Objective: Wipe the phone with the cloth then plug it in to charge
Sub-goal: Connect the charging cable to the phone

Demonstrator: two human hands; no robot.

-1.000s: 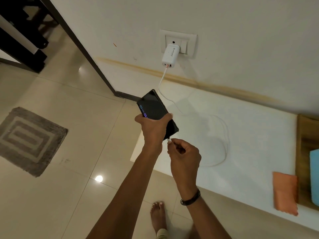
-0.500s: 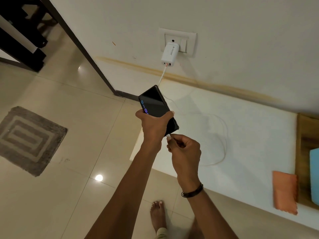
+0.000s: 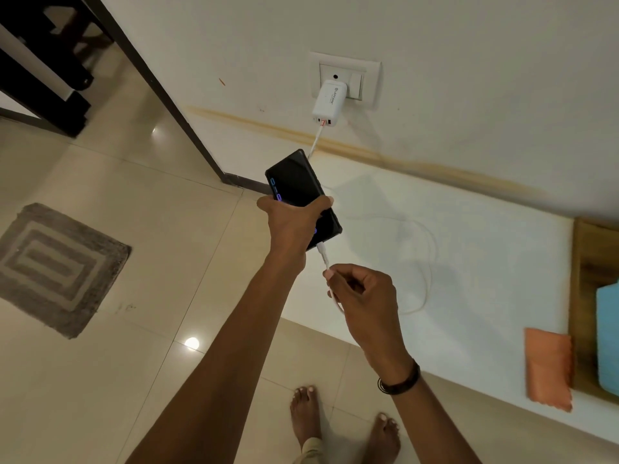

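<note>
Hands were up in front of a white wall, over the edge of a white table (image 3: pixel 469 262). The left hand (image 3: pixel 291 226) had its grip clamped around the lower part of a black phone (image 3: pixel 298 189), holding it in the air with the dark screen facing up and small blue lights along its left side. A white cable (image 3: pixel 323 254) was stuck into the bottom end of the phone. The right hand (image 3: pixel 363 296) was just below, its thumb and finger pinched together on the cable a little way back from the plug end. From there the cable looped over the table and went up to a white charger (image 3: pixel 330 101) plugged into a wall socket (image 3: pixel 345 78). An orange cloth (image 3: pixel 549 366) lay flat near the front edge of the table, well apart from the phone, just beside a wooden tray (image 3: pixel 589 279). Two bare feet stood on the tiled floor (image 3: pixel 117 380), and a grey mat (image 3: pixel 57 266) lay off to the left
</note>
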